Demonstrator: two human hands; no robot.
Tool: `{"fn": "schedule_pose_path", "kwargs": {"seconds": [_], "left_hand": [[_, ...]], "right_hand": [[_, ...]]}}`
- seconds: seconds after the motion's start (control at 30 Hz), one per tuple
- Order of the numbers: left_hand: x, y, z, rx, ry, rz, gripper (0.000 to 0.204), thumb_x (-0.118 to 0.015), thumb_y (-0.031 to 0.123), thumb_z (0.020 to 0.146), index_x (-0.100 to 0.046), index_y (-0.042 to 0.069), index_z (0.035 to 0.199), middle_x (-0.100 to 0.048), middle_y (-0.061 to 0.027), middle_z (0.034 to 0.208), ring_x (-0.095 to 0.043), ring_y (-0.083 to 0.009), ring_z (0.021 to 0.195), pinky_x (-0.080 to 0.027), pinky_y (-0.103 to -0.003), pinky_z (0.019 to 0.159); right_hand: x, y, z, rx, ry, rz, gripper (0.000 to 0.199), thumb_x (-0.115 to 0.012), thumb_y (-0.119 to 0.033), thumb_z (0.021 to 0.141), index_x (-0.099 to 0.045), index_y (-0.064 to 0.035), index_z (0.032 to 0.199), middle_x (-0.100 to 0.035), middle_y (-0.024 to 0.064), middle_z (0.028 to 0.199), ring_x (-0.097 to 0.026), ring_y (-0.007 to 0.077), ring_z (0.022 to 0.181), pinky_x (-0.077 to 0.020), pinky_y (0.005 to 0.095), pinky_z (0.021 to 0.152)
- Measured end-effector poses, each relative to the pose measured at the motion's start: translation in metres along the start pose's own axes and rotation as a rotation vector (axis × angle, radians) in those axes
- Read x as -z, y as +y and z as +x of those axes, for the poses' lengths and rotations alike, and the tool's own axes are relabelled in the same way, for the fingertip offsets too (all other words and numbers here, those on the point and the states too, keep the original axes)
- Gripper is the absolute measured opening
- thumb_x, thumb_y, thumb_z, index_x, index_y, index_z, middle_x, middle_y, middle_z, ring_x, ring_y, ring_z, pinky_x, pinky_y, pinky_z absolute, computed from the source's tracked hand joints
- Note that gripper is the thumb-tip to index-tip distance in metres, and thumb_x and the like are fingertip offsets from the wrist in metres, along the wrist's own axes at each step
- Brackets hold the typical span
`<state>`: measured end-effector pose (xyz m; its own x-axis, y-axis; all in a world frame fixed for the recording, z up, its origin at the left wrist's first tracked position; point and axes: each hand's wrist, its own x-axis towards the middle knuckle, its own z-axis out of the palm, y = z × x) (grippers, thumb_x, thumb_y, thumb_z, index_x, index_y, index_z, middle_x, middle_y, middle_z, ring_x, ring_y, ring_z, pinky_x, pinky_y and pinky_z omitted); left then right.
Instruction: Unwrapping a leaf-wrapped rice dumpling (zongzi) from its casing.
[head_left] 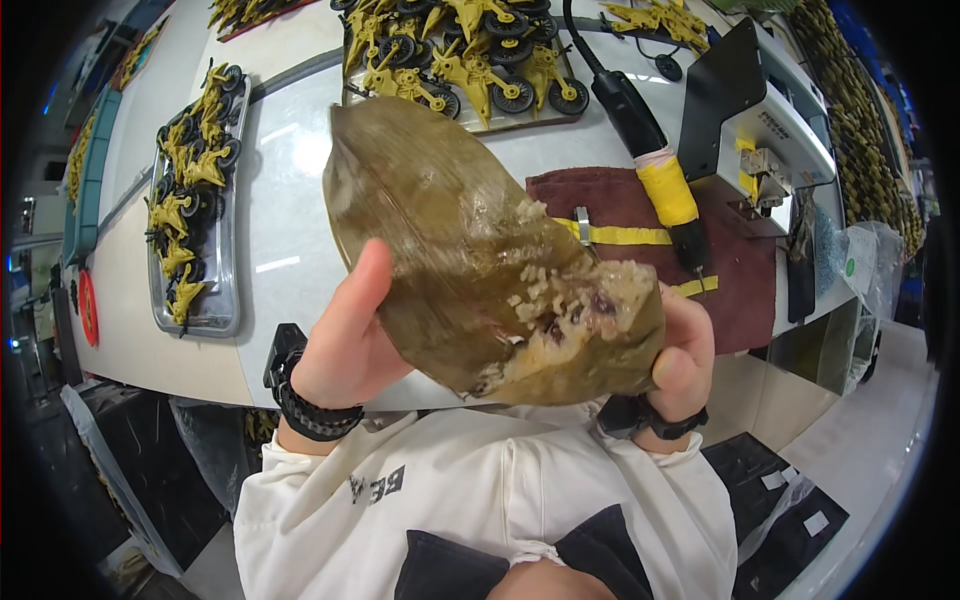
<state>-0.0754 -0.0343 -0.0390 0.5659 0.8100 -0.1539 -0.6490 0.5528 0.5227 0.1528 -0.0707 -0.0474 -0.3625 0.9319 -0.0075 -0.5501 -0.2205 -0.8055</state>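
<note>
A sticky-rice dumpling [575,320], brownish with dark bits, lies half unwrapped in a large olive-brown leaf [440,215] held up close to the camera. My left hand [350,340] grips the leaf from the left, thumb up along its edge. My right hand [685,355] supports the rice end from the right, fingers curled under it. Both wrists wear dark bands. The leaf hides much of the bench behind it.
A pale workbench [290,230] carries a metal tray [215,320] of yellow toy parts with black wheels at left and another tray [460,60] at the back. A dark red cloth [640,210], a black tool with yellow tape [665,190] and a small machine [770,130] sit at right.
</note>
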Motion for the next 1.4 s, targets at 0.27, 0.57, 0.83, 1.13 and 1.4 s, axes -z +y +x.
{"fn": "schedule_pose_path", "kwargs": {"seconds": [0.27,0.57,0.83,1.13,1.4], "left_hand": [[0.000,-0.005,0.000,0.227,0.007,0.073,0.054,-0.034,0.033,0.088,-0.019,0.001,0.127,-0.028,-0.0096,0.130,-0.030,-0.0211,0.118,-0.024,-0.036,0.097],[0.012,0.003,0.008,0.156,0.023,-0.060,0.047,-0.028,0.029,0.088,-0.024,0.000,0.125,-0.033,-0.0114,0.127,-0.033,-0.0226,0.116,-0.024,-0.039,0.096],[-0.009,0.024,-0.015,0.031,0.380,0.048,0.039,-0.043,0.021,0.084,-0.035,0.003,0.118,-0.045,-0.0093,0.116,-0.044,-0.0226,0.107,-0.036,-0.037,0.091],[-0.040,0.035,-0.069,-0.235,0.056,0.070,0.041,-0.041,0.020,0.085,-0.030,0.002,0.121,-0.040,-0.0123,0.119,-0.041,-0.0237,0.108,-0.031,-0.037,0.093],[-0.087,0.053,-0.044,-0.648,-0.334,0.460,0.037,-0.035,0.022,0.087,-0.046,-0.011,0.100,-0.051,-0.0303,0.098,-0.053,-0.0397,0.090,-0.041,-0.047,0.079]], "right_hand": [[-0.002,-0.011,0.011,-0.140,0.120,-0.157,0.042,-0.045,-0.016,0.082,-0.034,0.0058,0.116,-0.047,0.0079,0.108,-0.044,0.0109,0.099,-0.0342,0.0233,0.085],[0.014,-0.012,0.030,-0.270,0.069,-0.071,0.037,-0.042,-0.016,0.084,-0.037,0.0048,0.115,-0.047,0.0047,0.108,-0.044,0.0081,0.096,-0.0339,0.0209,0.084],[-0.009,-0.018,0.024,-0.210,0.039,-0.414,0.041,-0.047,-0.014,0.080,-0.039,0.0058,0.115,-0.044,0.0091,0.113,-0.039,0.0132,0.105,-0.0318,0.0243,0.087],[-0.069,-0.059,0.032,-0.145,-0.095,-0.203,0.056,-0.054,-0.033,0.074,-0.042,0.0102,0.106,-0.052,0.0141,0.101,-0.053,0.0176,0.089,-0.0406,0.0272,0.080],[-0.075,-0.060,0.035,0.007,-0.295,0.042,0.050,-0.057,-0.027,0.076,-0.043,0.0143,0.100,-0.054,0.0263,0.088,-0.057,0.0303,0.081,-0.0466,0.0370,0.071]]}}
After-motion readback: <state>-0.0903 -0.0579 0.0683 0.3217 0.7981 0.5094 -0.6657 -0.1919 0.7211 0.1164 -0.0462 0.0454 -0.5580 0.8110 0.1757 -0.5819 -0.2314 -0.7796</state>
